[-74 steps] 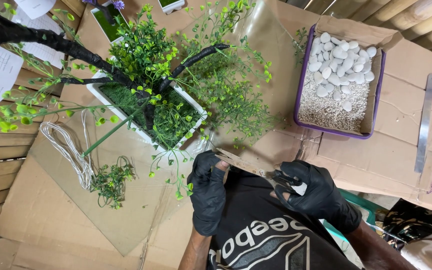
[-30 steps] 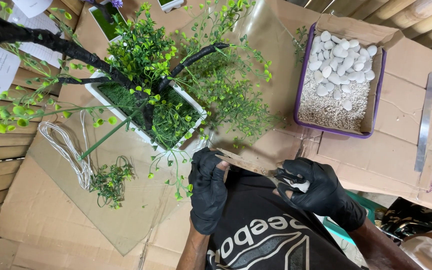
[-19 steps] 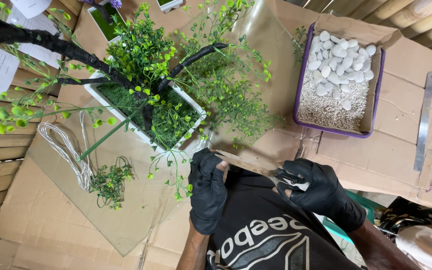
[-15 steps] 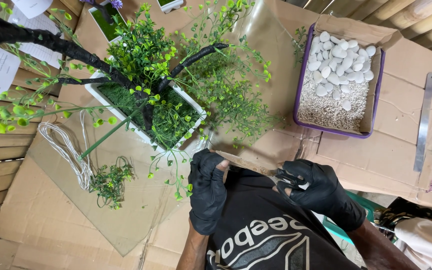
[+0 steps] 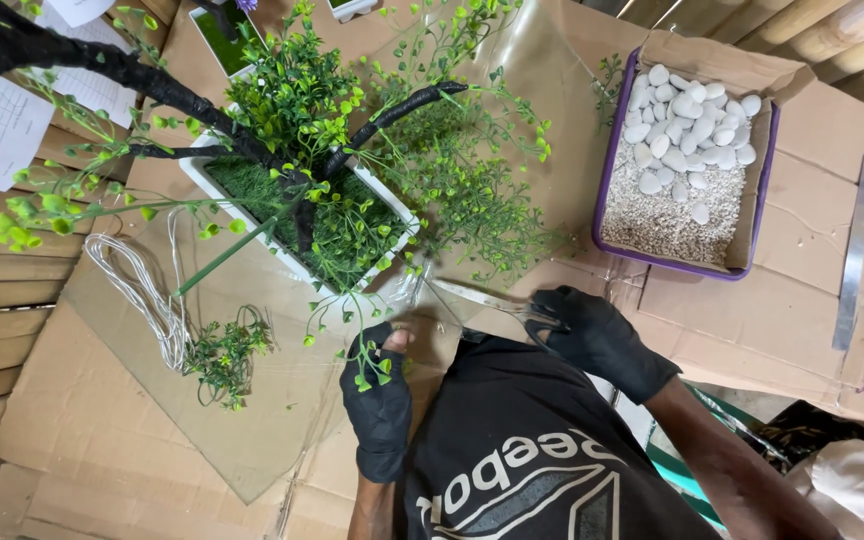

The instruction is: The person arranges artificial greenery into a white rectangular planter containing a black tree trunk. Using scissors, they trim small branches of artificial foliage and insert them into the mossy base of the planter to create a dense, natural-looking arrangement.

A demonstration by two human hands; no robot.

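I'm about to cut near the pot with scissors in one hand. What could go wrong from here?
1. The scissors in the right hand point toward the left hand at the clear wrap, so fingers could get nicked.
2. Drooping green sprigs hang near the blades and may get snipped.
3. The white planter could tip if the wrap is tugged.

Potted tree (image 5: 292, 215) mid-cardboard (image 5: 102, 470), wire coil (image 5: 137, 290) toward its left edge, pebble tray (image 5: 687, 160) near right edge.

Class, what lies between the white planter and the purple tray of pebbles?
In the head view, leafy green artificial branches over clear plastic sheet lie between white planter and purple tray.
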